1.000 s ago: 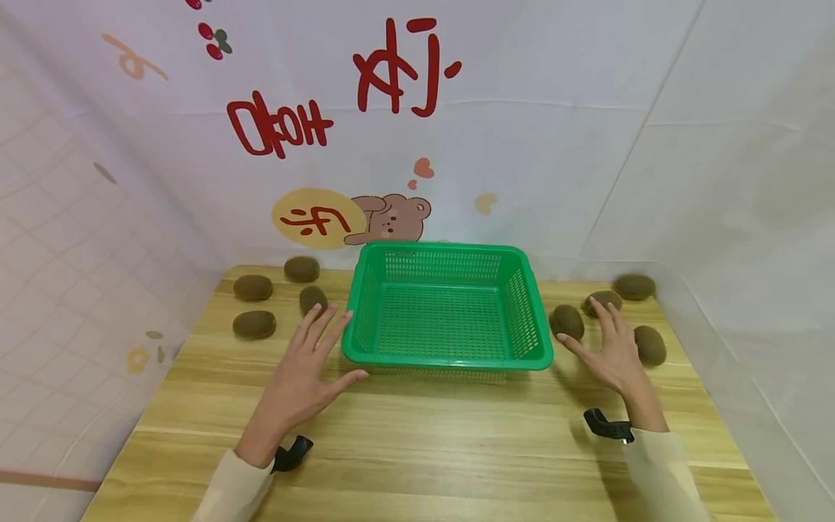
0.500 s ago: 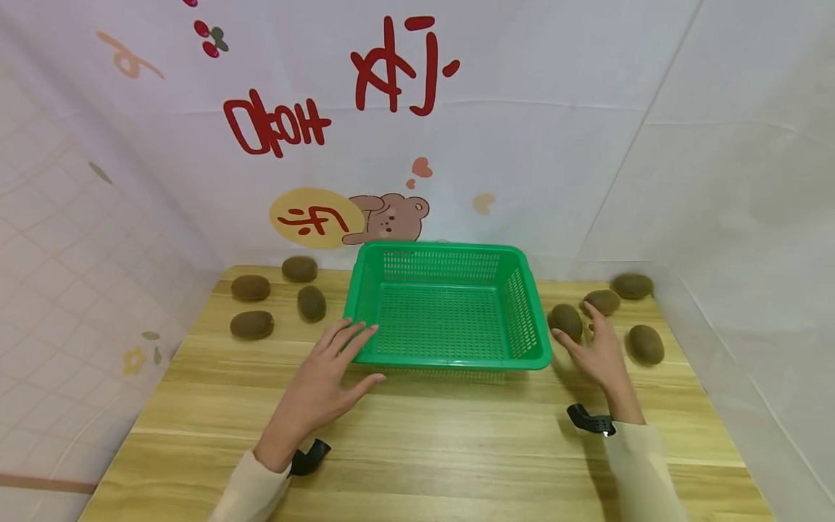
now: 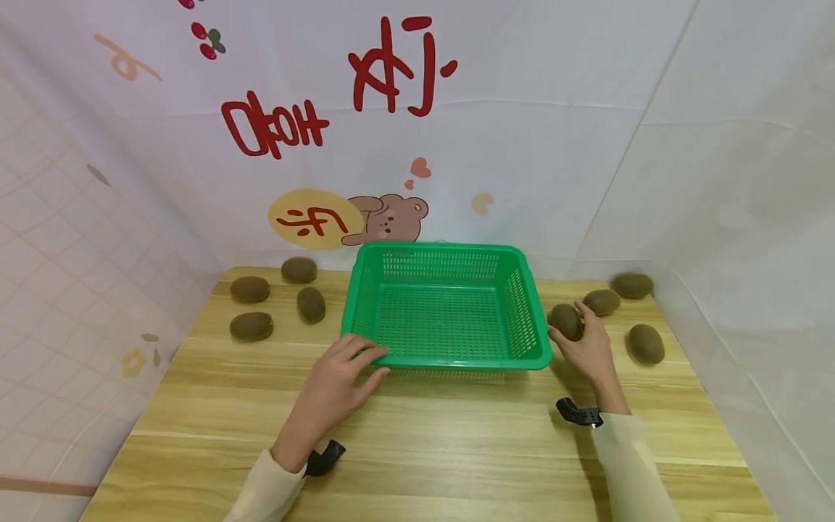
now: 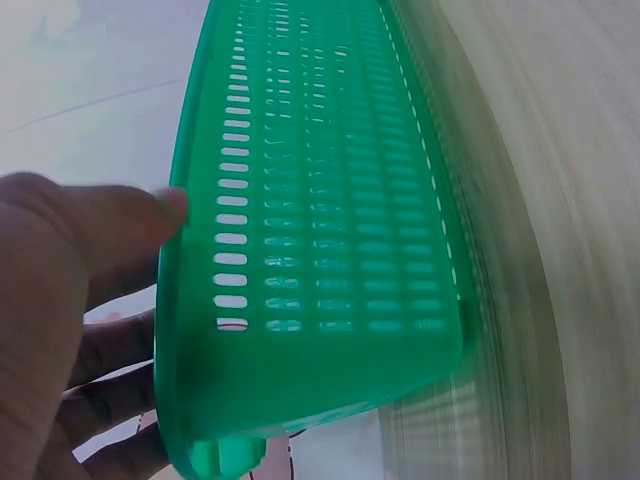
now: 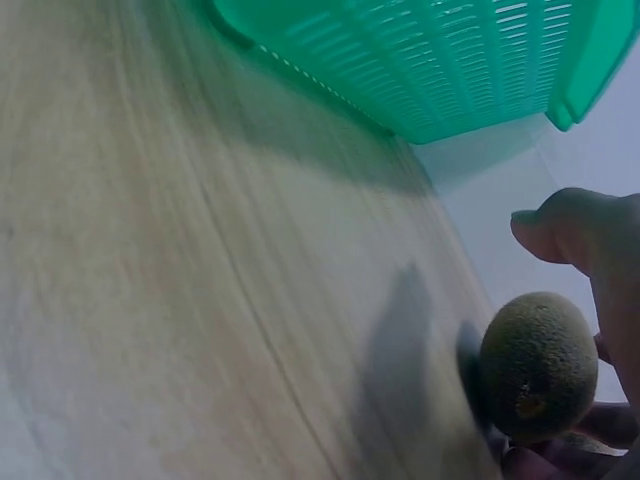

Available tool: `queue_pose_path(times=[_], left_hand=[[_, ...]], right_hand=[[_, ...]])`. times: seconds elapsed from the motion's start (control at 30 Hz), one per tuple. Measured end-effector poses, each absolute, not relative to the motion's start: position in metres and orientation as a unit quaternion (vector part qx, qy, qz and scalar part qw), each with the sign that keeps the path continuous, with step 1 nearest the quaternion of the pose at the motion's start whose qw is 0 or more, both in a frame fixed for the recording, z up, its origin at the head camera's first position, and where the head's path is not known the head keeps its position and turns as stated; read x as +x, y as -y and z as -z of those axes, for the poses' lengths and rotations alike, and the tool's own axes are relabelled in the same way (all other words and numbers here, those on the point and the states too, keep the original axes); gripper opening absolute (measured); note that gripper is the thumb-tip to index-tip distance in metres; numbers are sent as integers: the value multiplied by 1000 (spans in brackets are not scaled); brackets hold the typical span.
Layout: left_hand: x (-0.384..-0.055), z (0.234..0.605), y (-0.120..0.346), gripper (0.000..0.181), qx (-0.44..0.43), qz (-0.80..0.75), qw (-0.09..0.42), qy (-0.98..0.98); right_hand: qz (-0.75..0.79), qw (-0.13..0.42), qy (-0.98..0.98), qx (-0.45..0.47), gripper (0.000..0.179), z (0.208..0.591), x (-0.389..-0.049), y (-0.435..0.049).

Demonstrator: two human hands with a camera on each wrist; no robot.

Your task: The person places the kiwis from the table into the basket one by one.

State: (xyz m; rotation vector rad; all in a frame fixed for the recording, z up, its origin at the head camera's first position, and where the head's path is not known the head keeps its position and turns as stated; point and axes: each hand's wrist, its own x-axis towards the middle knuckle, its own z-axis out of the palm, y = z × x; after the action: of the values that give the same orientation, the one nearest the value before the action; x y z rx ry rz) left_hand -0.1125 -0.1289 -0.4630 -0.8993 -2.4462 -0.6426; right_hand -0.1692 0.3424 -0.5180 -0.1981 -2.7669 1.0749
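Observation:
A green plastic basket [image 3: 450, 365] stands on the wooden table. My left hand [image 3: 335, 384] is at its near left corner. The left fingers bend over the rim and the thumb [image 4: 140, 220] meets the rim from outside. My right hand [image 3: 590, 351] reaches round a brown kiwi [image 3: 565, 321] just right of the basket. In the right wrist view, the thumb [image 5: 570, 225] stands apart from that kiwi [image 5: 538, 365], while the other fingers are partly hidden behind it.
Right of the basket lie more kiwis: one beyond the right fingers [image 3: 601, 301], one at the back [image 3: 632, 285] and one nearer [image 3: 646, 344]. Several kiwis [image 3: 251, 326] lie left of the basket. A printed white cloth [image 3: 522, 145] rises behind the table.
My left hand has moved right and down onto the basket's rim, its fingers bending over it. My right hand has moved left, its fingers closing in round the nearest kiwi.

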Motion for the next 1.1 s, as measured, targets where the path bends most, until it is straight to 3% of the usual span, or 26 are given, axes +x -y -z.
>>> queue_pose_path(times=[0.27,0.53,1.1], left_hand=[[-114,467,126,28,-335,246,246,876],[-111,461,127,22,-321,261,216,884],[-113,467,122,20,-308,289,229,877]], right_hand=[[-355,107,926,-74,77,520,-171,-339],[-359,132,921,-70,68,527,-170,-341],[-399,111,905,-97,67,525,-162,-345]])
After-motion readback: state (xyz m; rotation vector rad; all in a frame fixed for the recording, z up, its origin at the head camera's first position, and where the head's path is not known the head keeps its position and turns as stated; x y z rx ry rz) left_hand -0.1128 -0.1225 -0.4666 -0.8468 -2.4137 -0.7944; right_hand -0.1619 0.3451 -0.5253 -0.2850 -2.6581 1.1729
